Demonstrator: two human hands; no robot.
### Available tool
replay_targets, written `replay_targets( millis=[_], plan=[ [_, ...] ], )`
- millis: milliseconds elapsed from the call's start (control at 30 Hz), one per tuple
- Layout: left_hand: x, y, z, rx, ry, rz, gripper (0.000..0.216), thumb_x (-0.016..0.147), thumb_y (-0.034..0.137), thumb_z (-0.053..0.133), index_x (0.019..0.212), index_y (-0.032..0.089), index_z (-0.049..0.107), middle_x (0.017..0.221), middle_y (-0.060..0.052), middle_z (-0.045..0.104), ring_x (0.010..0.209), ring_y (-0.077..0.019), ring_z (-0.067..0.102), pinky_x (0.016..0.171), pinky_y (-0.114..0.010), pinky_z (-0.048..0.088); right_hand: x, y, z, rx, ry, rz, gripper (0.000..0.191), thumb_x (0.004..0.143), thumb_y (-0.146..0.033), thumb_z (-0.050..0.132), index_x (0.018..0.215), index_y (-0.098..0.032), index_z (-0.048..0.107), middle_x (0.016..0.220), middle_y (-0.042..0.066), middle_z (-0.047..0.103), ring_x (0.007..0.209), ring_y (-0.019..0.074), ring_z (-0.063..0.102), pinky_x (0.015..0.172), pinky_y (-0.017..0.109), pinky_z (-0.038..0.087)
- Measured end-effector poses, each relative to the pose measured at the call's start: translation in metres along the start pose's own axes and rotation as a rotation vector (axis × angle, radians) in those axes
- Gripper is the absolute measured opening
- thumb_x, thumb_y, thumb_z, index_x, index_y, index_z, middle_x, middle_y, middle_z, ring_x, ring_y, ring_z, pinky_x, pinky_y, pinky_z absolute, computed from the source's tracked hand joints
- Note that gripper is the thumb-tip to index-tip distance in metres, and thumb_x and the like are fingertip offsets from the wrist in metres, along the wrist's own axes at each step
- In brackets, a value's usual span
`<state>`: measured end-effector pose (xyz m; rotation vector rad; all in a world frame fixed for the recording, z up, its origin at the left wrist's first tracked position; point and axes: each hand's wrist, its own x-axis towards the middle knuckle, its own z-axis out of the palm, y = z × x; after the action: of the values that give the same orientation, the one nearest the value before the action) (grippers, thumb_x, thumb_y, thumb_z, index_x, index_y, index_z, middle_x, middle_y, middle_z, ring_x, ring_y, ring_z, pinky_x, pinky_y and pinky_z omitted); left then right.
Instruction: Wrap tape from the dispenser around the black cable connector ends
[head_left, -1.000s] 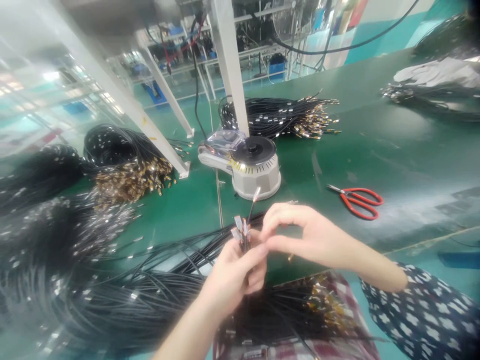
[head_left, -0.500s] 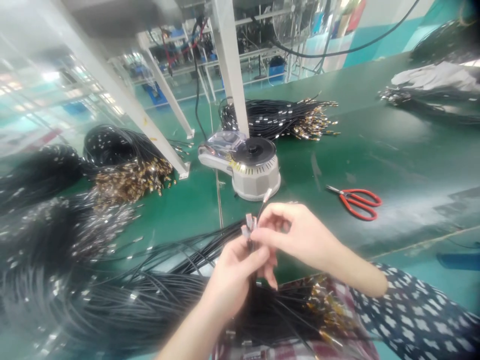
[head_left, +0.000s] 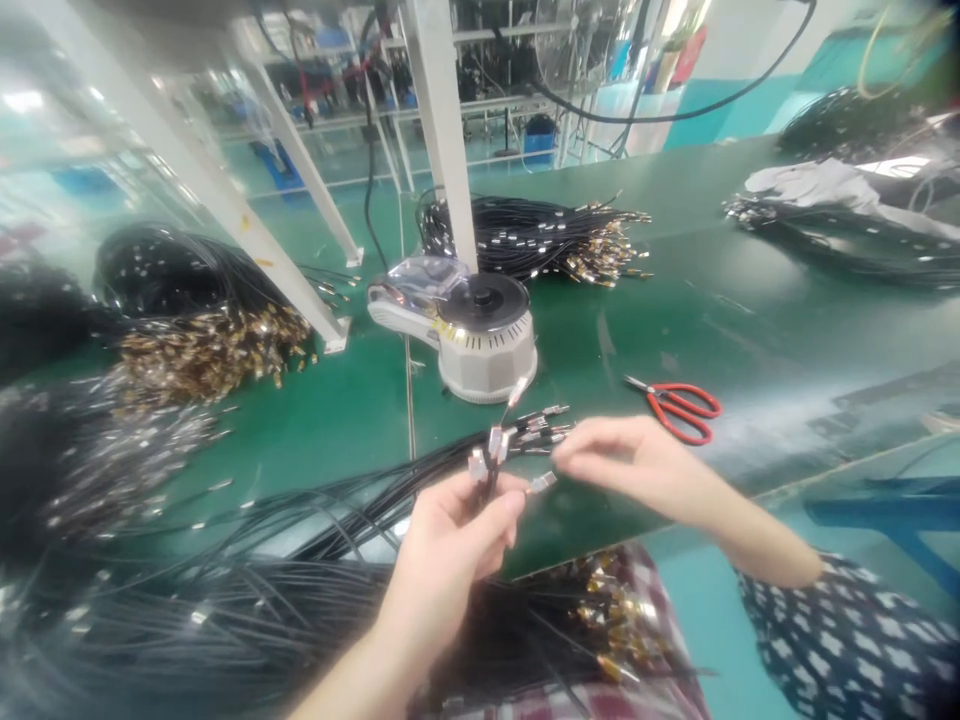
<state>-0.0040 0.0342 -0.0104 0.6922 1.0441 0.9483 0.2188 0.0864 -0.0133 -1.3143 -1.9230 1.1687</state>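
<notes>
My left hand (head_left: 457,535) is closed around several black cables (head_left: 491,482) whose silvery connector ends stand up and fan out above the thumb. One connector (head_left: 541,483) sticks out to the right of that thumb. My right hand (head_left: 626,455) is apart from the left, its thumb and fingertips pressed together beside the metal ends of more cables (head_left: 551,432) lying on the bench. Whether a cable is between those fingertips is hidden. Below the hands, a thick bundle of black cables (head_left: 300,610) with gold-coloured ends (head_left: 619,610) lies across my lap.
A white round tape dispenser (head_left: 487,350) with a black top stands ahead. Red-handled scissors (head_left: 682,410) lie to the right on the green bench (head_left: 675,290). Cable bundles (head_left: 525,235) lie behind and at left (head_left: 210,350). White metal posts (head_left: 442,130) rise from the bench.
My right hand has moved away from the left, to the right, toward the cable ends on the bench. My left hand still grips its cables. The view has shifted a little to the right.
</notes>
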Motion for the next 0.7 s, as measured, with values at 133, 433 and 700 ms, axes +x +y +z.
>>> replay_targets(
  millis=[133, 433, 700],
  plan=[
    [-0.004, 0.001, 0.003, 0.029, 0.04, -0.023, 0.019, 0.072, 0.029, 0.076, 0.078, 0.012, 0.072, 0.044, 0.008, 0.042, 0.039, -0.0011, 0.026, 0.04, -0.018, 0.015, -0.014, 0.065, -0.056, -0.804, 0.413, 0.236, 0.032, 0.085, -0.035, 0.051, 0.095, -0.014, 0.073, 0.103, 0.018, 0.07, 0.095, 0.0352, 0.065, 0.081, 0.047, 0.05],
    [-0.006, 0.005, 0.013, 0.153, 0.111, -0.03, 0.021, 0.068, 0.031, 0.076, 0.077, 0.012, 0.074, 0.045, 0.008, 0.04, 0.039, -0.0021, 0.022, 0.04, -0.02, 0.014, -0.037, 0.078, -0.068, -0.512, 0.158, 0.402, 0.034, 0.081, -0.036, 0.052, 0.1, -0.014, 0.07, 0.09, 0.013, 0.074, 0.078, 0.0285, 0.069, 0.07, 0.038, 0.054],
    [-0.006, 0.002, 0.016, 0.332, 0.098, 0.07, 0.009, 0.067, 0.025, 0.076, 0.069, 0.016, 0.077, 0.06, -0.001, 0.065, 0.048, -0.0076, 0.044, 0.051, -0.022, 0.037, -0.05, 0.004, -0.048, 0.458, -0.323, 0.348, 0.028, 0.079, -0.043, 0.064, 0.092, -0.018, 0.063, 0.068, 0.002, 0.061, 0.056, 0.0129, 0.053, 0.051, 0.025, 0.042]
  ],
)
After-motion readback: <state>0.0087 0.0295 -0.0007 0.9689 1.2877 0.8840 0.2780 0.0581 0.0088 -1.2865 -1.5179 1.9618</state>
